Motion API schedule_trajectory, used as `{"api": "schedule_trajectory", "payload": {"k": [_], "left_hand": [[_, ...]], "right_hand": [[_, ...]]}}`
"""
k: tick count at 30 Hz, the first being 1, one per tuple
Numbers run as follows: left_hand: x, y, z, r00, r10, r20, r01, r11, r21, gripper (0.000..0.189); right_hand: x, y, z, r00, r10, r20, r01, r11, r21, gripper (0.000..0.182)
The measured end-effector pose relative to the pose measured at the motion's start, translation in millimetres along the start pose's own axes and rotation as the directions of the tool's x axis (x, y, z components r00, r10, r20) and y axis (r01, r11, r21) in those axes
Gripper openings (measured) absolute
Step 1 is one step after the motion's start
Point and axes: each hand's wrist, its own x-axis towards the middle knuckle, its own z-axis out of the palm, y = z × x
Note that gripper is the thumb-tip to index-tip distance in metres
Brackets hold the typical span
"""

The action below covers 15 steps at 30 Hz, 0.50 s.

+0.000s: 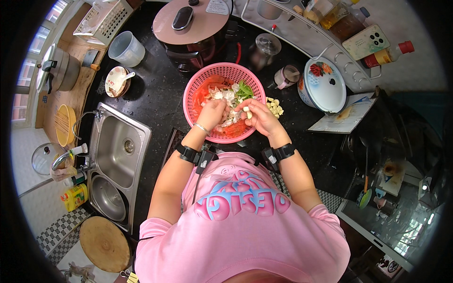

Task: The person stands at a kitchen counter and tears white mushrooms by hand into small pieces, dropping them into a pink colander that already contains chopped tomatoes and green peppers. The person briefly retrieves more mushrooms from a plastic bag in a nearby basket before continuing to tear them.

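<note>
A pink perforated plastic basket [188,115] stands on the black counter before me, holding red scraps or bags, papery garlic skins [229,96] and green vegetable pieces [245,90]. Over its middle is my left hand [214,112], fingertips pinched together; whether something small is between them I cannot tell. My right hand [261,116], at the basket's right side, holds peeled garlic cloves [249,114] in its fingers. The two hands are close but apart. A small pile of peeled garlic cloves [274,107] lies on the counter against the basket's right rim.
Behind the basket stands an electric pressure cooker [193,21]. Left are a plastic measuring jug [127,48], stacked bowls with a spoon [116,82] and a steel sink [118,148]. On the right are a glass jar [286,76], a lidded enamel pot [324,85] and a rack with bottles.
</note>
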Motion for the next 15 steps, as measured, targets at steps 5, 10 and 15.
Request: {"api": "schedule_trajectory", "payload": {"k": [5, 10, 15], "left_hand": [[-7, 7, 1, 0.981, -0.107, 0.163, 0.163, 0.909, -0.384, 0.023], [-20, 21, 16, 0.991, -0.022, 0.131, 0.067, 0.932, -0.355, 0.027], [-14, 10, 8, 0.991, 0.103, 0.087, -0.084, 0.977, -0.197, 0.022]], "right_hand": [[12, 13, -20, 0.999, 0.046, 0.018, -0.042, 0.985, -0.169, 0.015], [20, 26, -5, 0.981, -0.195, 0.01, 0.167, 0.811, -0.56, 0.02], [19, 23, 4, 0.968, -0.25, -0.011, 0.167, 0.678, -0.716, 0.03]]}}
